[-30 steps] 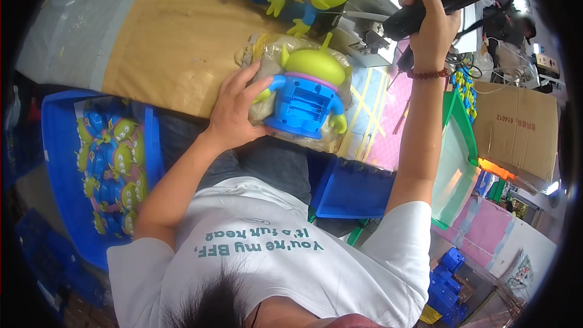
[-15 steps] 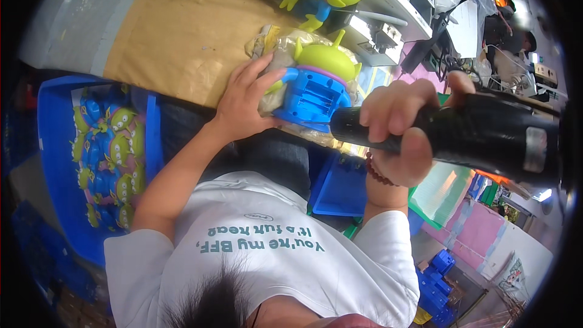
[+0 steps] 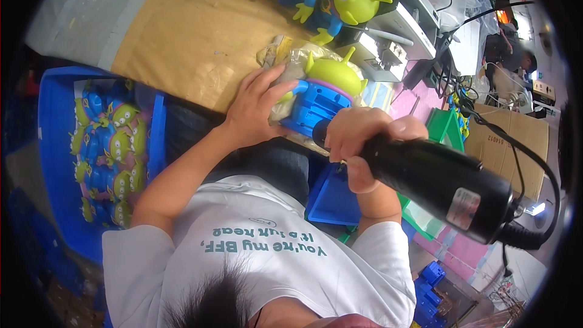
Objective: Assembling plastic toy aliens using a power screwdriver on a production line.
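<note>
A green-headed alien toy figure (image 3: 312, 105) with a blue body lies on a plastic-wrapped pad (image 3: 297, 58) at the bench edge. Its back faces up, showing an open battery compartment. My left hand (image 3: 252, 108) grips the figure from its left side, thumb near the lower edge and fingers by its arm. In my right hand (image 3: 364, 140) is a black corded electric screwdriver (image 3: 446, 179). The tool's front end reaches the lower right of the blue body; my fingers hide whether the bit touches a screw.
More alien figures (image 3: 352, 0) stand at the far side of the bench, beside a grey-white metal device (image 3: 379, 54). A blue bin (image 3: 57, 146) full of figures sits at the left. Further right are a green crate (image 3: 446, 127), a cardboard box (image 3: 507, 146) and loose cables.
My right hand has swung the screwdriver's rear end downward, and its front end has shifted left over the figure's lower edge. My left hand keeps its hold. The whole view has shifted slightly.
</note>
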